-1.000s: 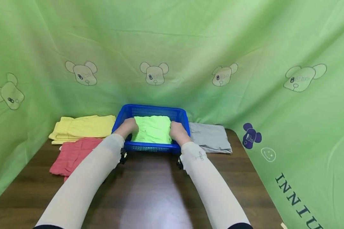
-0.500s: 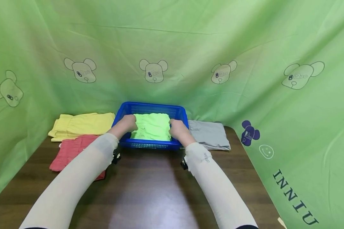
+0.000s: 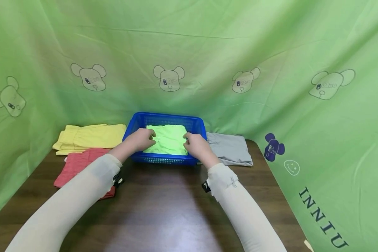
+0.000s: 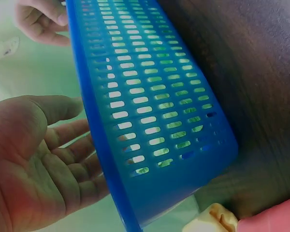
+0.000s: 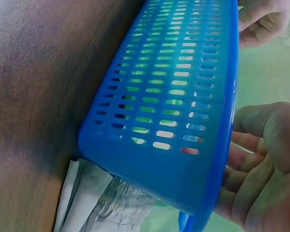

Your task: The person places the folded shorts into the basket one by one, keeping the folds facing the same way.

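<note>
Inside the rectangular blue plastic basket (image 3: 164, 158), long side-to-side, folded lime-green cloth (image 3: 169, 139) lies between left hand (image 3: 143, 139) and right hand (image 3: 196, 144), fingers loosely parted, holding nothing.

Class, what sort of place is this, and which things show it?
Probably a curtained-off work area: a printed green cloth curtain hangs behind a dark brown wood-grain table bearing a rectangular blue perforated plastic basket.

red cloth (image 3: 81, 161): partly behind left sleeve (image 3: 67, 197) | wrist views: basket (image 4: 150, 94) cropped
</note>
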`<state>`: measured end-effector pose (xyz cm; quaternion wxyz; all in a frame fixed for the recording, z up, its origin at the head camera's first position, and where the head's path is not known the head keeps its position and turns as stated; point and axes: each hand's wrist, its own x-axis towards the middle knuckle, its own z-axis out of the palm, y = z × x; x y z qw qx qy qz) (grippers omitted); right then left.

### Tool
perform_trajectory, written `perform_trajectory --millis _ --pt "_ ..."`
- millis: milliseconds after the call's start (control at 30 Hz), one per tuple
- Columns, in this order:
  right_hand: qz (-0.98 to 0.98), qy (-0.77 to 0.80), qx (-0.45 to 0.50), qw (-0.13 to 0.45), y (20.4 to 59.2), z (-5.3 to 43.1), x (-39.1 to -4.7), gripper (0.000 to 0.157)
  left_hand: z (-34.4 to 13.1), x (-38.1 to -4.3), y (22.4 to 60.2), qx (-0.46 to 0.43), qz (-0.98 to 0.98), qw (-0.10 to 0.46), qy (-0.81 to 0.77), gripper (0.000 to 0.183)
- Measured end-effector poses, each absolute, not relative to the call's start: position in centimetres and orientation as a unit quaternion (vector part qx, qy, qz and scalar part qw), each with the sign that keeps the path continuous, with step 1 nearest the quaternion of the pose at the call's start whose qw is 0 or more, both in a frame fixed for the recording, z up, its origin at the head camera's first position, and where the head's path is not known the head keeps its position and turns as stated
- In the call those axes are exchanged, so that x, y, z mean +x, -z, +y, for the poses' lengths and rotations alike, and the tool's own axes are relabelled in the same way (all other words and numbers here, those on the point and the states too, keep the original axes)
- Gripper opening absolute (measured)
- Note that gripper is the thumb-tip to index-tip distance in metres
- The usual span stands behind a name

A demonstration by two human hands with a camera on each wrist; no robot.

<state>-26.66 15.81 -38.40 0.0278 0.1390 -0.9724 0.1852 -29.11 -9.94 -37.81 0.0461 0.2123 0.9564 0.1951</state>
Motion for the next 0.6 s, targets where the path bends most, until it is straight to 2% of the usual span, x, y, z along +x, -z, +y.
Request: perform_trajectory --millis 300,600 --pt "-0.97 -0.177 0.161 0.051 38.1 15.5 -25.4 0.03 -10.5 -27.5 37.5 0.255 0.948 -0.027 -0.191 0.036" --pt "-0.964 -0.167 0.185 0.089 37.9 15.1 -24.0 0.026 -11.2 -24.8 36.9 0.26 0.946 -0.04 -0.188 0.035"
